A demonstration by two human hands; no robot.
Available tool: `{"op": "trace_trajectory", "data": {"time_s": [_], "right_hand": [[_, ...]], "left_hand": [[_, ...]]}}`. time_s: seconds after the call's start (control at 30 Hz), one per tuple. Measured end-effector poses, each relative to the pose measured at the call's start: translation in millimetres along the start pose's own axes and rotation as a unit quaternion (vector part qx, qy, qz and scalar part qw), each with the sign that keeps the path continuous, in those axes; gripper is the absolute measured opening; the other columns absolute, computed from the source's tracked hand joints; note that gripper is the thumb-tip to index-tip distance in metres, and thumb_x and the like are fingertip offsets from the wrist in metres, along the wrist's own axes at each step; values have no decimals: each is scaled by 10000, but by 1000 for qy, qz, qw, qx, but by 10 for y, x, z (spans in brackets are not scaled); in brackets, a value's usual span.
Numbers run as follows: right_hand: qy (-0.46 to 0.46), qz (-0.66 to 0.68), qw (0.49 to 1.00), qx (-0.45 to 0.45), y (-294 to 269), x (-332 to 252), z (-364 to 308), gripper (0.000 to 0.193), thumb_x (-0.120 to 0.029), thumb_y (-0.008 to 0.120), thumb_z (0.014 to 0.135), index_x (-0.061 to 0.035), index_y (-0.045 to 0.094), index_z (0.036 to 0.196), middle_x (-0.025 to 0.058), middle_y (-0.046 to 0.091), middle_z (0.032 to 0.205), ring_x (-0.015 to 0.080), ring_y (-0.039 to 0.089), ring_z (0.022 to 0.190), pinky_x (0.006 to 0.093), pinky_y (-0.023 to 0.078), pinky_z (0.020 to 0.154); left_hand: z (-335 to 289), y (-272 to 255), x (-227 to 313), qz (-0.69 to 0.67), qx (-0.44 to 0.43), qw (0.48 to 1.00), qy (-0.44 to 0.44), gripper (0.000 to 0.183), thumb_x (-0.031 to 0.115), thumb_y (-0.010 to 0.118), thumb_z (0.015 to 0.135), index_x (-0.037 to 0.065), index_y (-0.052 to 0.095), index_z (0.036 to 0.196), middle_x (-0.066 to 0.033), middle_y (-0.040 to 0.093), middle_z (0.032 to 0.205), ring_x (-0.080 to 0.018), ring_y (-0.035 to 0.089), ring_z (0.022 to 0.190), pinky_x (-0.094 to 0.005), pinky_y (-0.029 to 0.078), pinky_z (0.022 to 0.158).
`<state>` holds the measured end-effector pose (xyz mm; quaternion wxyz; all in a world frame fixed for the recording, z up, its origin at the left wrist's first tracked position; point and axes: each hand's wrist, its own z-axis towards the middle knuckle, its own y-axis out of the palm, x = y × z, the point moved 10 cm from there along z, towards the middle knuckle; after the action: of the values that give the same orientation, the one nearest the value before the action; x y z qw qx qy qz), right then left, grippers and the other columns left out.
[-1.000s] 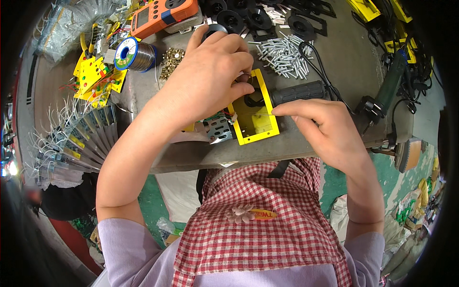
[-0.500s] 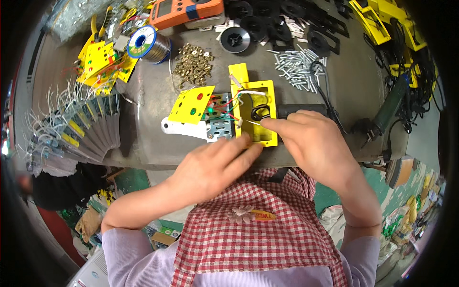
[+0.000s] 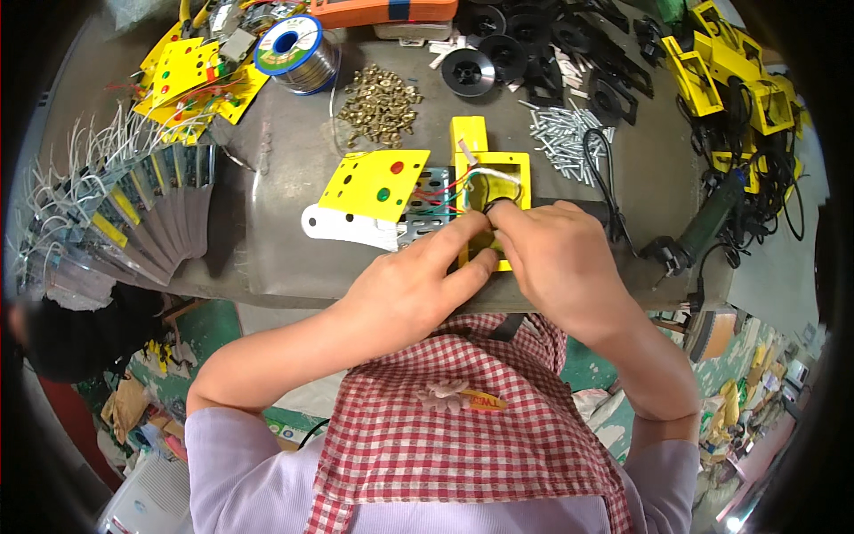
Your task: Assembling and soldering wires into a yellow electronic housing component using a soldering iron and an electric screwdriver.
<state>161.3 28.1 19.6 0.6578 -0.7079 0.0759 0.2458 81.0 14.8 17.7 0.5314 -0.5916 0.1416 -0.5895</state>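
The open-topped yellow rectangular box (image 3: 526,181) sits on the grey surface (image 3: 294,169), in front of the wearer. It contains a white insulated wire (image 3: 494,172), arched across the upper part, and part of a black cable (image 3: 495,202). The fingers cover much of the lower interior.

The left hand (image 3: 418,276) holds its index finger and thumb apart over the box; the right hand (image 3: 565,258) has its fingers bent inward, tips against those of the left index finger. Whether either hand pinches an item cannot be told.

The box has thick walls. Thin red and green wires lead over its left wall to the flat yellow panel (image 3: 369,182), tilted above a perforated silver metal plate (image 3: 433,178) and a white plate with a rounded end (image 3: 351,231).

Count: one box between the hands; one wired panel, bearing one red button (image 3: 397,167) and one green button (image 3: 383,194); one blue-rimmed spool (image 3: 290,43), wound with grey wire. The small brass-coloured parts (image 3: 381,105) and silver screws (image 3: 569,142) lie in one loose pile each, too many to count.
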Motion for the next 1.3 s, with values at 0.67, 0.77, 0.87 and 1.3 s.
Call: {"op": "trace_trajectory", "data": {"time_s": [0.67, 0.77, 0.87, 1.3], "right_hand": [[267, 238, 934, 0, 140, 395, -1057, 506, -152, 787, 719, -31, 553, 1151, 122, 555, 1031, 271, 592, 884, 331, 499, 723], [278, 344, 890, 112, -54, 464, -962, 397, -83, 761, 740, -38, 603, 1102, 81, 543, 1007, 185, 572, 796, 258, 487, 613], [205, 214, 952, 81, -269, 332, -643, 352, -58, 740, 749, -27, 608, 1074, 95, 548, 993, 182, 581, 746, 284, 487, 604], [214, 181, 956, 90, -290, 404, -582, 373, -46, 718, 765, -45, 577, 1110, 95, 563, 966, 187, 587, 725, 282, 483, 607]], "left_hand": [[62, 80, -108, -14, -68, 997, -30, 380, 53, 698, 730, 37, 510, 1060, -99, 621, 958, -275, 631, 772, -359, 533, 617], [63, 100, -106, -2, -69, 997, -23, 414, 56, 710, 721, 33, 504, 1080, -106, 624, 955, -278, 632, 769, -362, 533, 626], [64, 65, -115, -12, -49, 998, -41, 505, 63, 718, 717, 20, 489, 1165, -109, 623, 933, -280, 632, 765, -368, 530, 627], [101, 9, -85, -35, -20, 999, -28, 774, 65, 724, 711, 52, 376, 1403, -94, 578, 775, -272, 611, 674, -387, 519, 595]]}}
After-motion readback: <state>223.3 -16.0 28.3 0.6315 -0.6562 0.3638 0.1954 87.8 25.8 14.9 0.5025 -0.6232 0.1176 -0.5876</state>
